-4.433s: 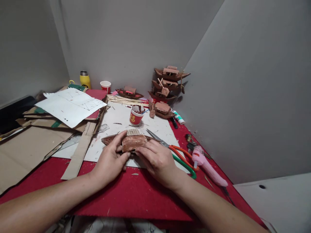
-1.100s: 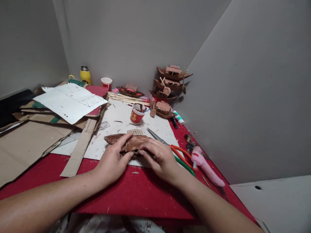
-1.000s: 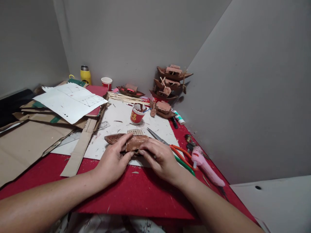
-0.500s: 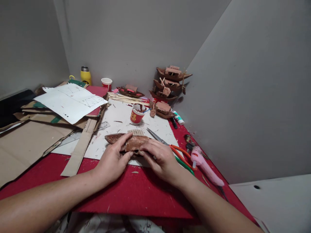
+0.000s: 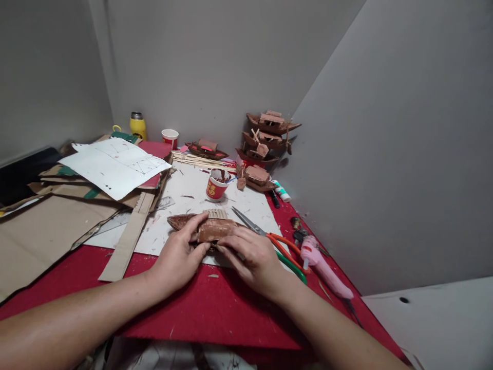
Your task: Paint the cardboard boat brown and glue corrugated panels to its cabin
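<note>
Brown, slender, roofed model boat (image 5: 216,230): left hand (image 5: 179,253) clasping, right hand (image 5: 254,258) pinching its near edge; apparently adjusting; next move requiring steadiness.

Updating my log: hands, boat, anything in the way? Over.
Left hand gripping boat. Right hand at its near edge. Boat upright, roof up. Scissors close beside right hand.

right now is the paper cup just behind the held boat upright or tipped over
Upright: the paper cup stands on its base on the white sheet, open rim up, brown smears inside.
</note>
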Tool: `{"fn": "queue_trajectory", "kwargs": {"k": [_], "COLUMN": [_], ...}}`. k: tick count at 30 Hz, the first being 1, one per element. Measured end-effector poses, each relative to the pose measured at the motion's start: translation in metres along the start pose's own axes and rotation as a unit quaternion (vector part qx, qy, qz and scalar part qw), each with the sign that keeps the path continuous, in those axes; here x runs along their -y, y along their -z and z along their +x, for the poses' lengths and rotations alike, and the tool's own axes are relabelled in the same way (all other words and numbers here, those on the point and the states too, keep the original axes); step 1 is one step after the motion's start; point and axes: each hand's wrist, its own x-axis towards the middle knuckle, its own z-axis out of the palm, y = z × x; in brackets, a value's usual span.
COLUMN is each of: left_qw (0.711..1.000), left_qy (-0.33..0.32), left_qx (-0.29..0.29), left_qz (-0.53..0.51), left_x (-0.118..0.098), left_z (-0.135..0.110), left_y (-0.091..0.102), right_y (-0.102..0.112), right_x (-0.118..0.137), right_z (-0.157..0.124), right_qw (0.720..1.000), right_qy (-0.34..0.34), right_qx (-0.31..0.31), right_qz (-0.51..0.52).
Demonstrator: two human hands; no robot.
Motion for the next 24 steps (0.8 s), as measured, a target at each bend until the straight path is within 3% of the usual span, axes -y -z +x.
{"fn": "queue_trajectory", "kwargs": {"k": [4,7,14,19,24], "left_qw": [1.0,1.0,0.999,0.998,0.997], "left_qy": [-0.002,0.01,0.049,0.054,0.058], "left_qx": [-0.003,-0.009,-0.004,-0.003,-0.052], "left_qz": [0.001,0.006,0.022,-0.016,-0.019], "left_x": [-0.002,-0.004,-0.006,-0.006,-0.013], "left_z": [0.002,0.002,0.003,0.001,-0.003], "left_y": [0.002,0.002,0.003,0.007,0.021], "right_y": [0.004,0.008,0.016,0.017,0.019], "right_x": [0.0,-0.003,-0.012,-0.017,-0.021], "right_z": [0.001,0.0,0.0,0.001,0.002], "right_qw": [0.998,0.996,0.983,0.973,0.961], "right_qy": [-0.01,-0.032,-0.123,-0.18,-0.223], "right_qx": [0.004,-0.031,-0.112,-0.132,-0.158], "right_qz": [0.062,0.079,0.077,0.051,0.033]}}
